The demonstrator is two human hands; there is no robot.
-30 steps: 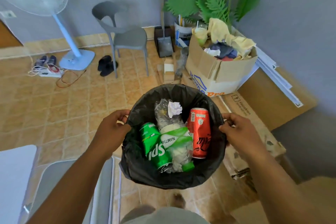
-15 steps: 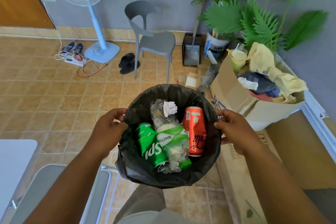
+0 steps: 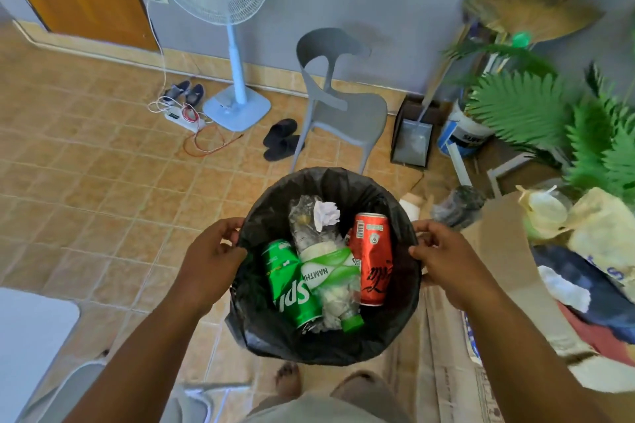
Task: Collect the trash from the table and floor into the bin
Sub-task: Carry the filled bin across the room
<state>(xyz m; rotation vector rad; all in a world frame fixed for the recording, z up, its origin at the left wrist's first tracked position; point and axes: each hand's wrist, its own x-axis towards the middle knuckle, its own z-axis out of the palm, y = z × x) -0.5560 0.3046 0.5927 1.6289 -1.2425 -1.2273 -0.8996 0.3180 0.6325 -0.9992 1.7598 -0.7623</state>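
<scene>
I hold up a round bin lined with a black bag, in the lower middle of the head view. My left hand grips its left rim and my right hand grips its right rim. Inside lie a green soda can, a crushed clear plastic bottle with a green label, a red soda can and a crumpled white paper ball.
A grey chair stands just beyond the bin, a standing fan and power strip to its left. A dustpan, a bucket, plants and an open cardboard box of cloths crowd the right. A white table corner sits lower left.
My view has swung left while I carry the bin: the chair, fan and door have come into view and the cardboard box has slid to the right. Both hands keep their grip.
</scene>
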